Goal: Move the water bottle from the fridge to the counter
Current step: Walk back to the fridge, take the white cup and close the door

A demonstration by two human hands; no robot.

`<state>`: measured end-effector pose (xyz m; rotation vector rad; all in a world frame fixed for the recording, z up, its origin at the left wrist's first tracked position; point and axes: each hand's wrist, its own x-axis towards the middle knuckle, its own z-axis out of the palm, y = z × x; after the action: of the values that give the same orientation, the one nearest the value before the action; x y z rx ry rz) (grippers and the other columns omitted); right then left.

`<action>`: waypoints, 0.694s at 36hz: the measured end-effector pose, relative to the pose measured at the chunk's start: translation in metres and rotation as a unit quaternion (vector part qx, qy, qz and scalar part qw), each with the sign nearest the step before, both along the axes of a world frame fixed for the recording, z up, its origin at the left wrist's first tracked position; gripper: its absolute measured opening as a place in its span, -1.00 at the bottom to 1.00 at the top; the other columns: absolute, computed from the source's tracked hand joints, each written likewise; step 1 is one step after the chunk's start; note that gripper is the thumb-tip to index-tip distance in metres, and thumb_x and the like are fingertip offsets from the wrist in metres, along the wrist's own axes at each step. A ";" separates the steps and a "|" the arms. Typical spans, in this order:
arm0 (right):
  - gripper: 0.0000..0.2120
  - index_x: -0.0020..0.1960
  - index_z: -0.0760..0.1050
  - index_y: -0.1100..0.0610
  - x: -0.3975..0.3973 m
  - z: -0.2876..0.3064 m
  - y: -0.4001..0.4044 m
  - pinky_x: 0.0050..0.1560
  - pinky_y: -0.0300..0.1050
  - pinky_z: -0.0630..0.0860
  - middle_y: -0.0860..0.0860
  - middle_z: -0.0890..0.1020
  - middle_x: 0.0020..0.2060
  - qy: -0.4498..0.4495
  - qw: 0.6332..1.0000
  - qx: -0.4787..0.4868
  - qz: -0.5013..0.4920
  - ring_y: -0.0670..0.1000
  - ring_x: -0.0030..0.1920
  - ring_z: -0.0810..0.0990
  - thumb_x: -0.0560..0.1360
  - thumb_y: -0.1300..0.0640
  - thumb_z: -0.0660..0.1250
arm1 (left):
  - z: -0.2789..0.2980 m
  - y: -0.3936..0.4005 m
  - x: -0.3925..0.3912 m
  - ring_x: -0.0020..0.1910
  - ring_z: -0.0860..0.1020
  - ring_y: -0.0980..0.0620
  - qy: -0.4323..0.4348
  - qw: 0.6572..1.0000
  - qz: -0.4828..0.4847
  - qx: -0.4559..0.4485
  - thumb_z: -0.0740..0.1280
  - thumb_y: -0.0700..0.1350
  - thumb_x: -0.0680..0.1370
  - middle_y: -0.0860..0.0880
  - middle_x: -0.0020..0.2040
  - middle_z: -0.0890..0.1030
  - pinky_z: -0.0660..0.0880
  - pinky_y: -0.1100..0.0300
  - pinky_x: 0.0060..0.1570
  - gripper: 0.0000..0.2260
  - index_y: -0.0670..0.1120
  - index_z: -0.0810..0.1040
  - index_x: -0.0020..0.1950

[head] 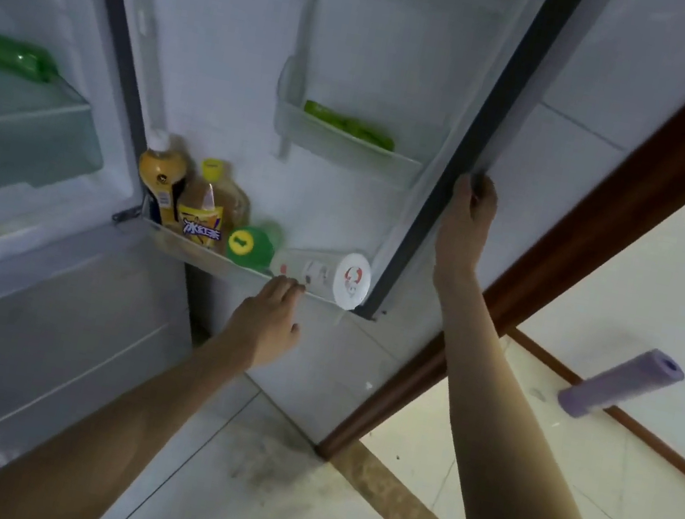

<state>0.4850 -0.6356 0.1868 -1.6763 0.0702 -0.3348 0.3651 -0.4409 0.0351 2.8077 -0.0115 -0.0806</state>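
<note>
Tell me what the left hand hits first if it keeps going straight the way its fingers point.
Most likely the clear water bottle lying in the bottom door shelf. The left hand points up and right, fingertips already at the shelf's front rail, so it may brush that rail first; depth is unclear.

The one text that reads clearly is the large white Chinese lettering 冰红茶 on the purple band of the yellow label of the iced-tea bottle, which stands in the lower door shelf of the fridge. The orange-capped bottle beside it carries a small dark round mark and a pale panel of print too small to read. The green cap bears a yellow emblem with no legible letters. The water bottle shows a red-and-grey logo on its white end and small red and grey marks on its label, all too blurred to read.
</note>
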 end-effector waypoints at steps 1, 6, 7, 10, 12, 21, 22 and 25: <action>-0.72 0.30 0.41 -0.02 0.003 0.002 0.002 0.39 0.13 0.43 0.16 0.50 0.17 -0.007 1.000 0.000 -0.002 0.15 0.26 0.50 0.63 -0.07 0.20 | -0.002 -0.001 0.000 0.61 0.20 -0.04 0.003 1.000 -0.001 0.014 0.25 -0.03 0.60 -0.05 0.57 0.26 0.44 -0.04 0.45 -0.41 -0.09 0.21 0.62; -0.74 -0.13 0.43 -0.06 0.007 0.012 0.001 0.14 0.15 0.50 0.02 0.48 -0.09 0.001 1.000 0.011 -0.023 0.09 -0.07 0.49 0.59 -0.19 0.15 | -0.001 0.001 0.007 0.60 0.22 -0.06 -0.002 0.999 0.018 0.043 0.22 -0.05 0.60 -0.08 0.56 0.32 0.41 -0.07 0.47 -0.48 -0.08 0.29 0.56; -0.72 -0.12 0.46 -0.10 0.006 0.013 -0.001 0.14 0.09 0.46 -0.04 0.47 -0.07 0.010 1.000 0.015 -0.019 0.02 -0.04 0.48 0.56 -0.27 0.13 | -0.001 0.002 0.008 0.59 0.23 -0.07 0.002 0.999 0.022 0.039 0.22 -0.04 0.60 -0.11 0.56 0.32 0.40 -0.08 0.48 -0.50 -0.08 0.32 0.54; -0.56 0.06 0.53 0.02 -0.002 0.011 -0.006 0.14 0.12 0.42 0.12 0.51 0.02 0.003 1.000 0.010 -0.012 0.11 0.07 0.50 0.55 -0.29 0.09 | -0.007 0.008 0.002 0.54 0.30 -0.10 0.009 0.999 0.042 0.025 0.22 0.08 0.59 -0.12 0.52 0.37 0.42 -0.08 0.46 -0.50 -0.08 0.37 0.50; -0.68 -0.12 0.47 -0.01 -0.020 0.008 -0.004 -0.01 0.09 0.43 0.05 0.47 -0.17 -0.034 0.999 0.016 -0.027 0.02 -0.11 0.48 0.60 -0.19 0.12 | -0.016 0.016 -0.013 0.46 0.39 -0.09 -0.017 0.998 0.064 0.014 0.24 0.20 0.54 -0.08 0.43 0.46 0.48 -0.07 0.38 -0.46 -0.06 0.45 0.44; -0.95 0.01 0.29 -0.27 -0.146 -0.032 0.036 -0.16 0.05 0.51 -0.10 0.47 -0.17 -0.169 0.985 -0.014 0.035 0.11 -0.17 0.55 0.58 -0.13 0.16 | -0.045 0.064 -0.130 0.08 0.65 0.06 -0.195 0.967 0.161 -0.029 0.27 0.58 0.26 0.06 0.15 0.59 0.60 0.18 -0.11 -0.20 -0.04 0.54 0.17; -0.91 0.05 0.29 -0.31 -0.160 -0.036 0.044 -0.11 0.13 0.50 -0.03 0.46 -0.13 -0.176 0.983 -0.020 0.055 0.20 -0.11 0.54 0.57 -0.13 0.16 | -0.048 0.073 -0.145 0.12 0.61 0.13 -0.197 0.963 0.172 -0.068 0.30 0.55 0.28 0.10 0.23 0.54 0.61 0.18 -0.06 -0.22 -0.01 0.49 0.24; -0.59 0.38 0.26 -0.05 -0.194 -0.044 0.070 0.13 -0.24 0.49 -0.38 0.47 0.10 -0.226 0.966 -0.051 0.116 -0.22 0.10 0.54 0.56 -0.09 0.19 | -0.052 0.098 -0.188 0.30 0.43 0.32 -0.159 0.945 0.218 -0.186 0.44 0.33 0.33 0.24 0.42 0.43 0.53 0.12 0.28 -0.25 0.11 0.38 0.46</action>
<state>0.2908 -0.5658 0.1431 -1.6518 -0.4872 -0.5401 0.1776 -0.3433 -0.0167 2.3517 0.4668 0.4332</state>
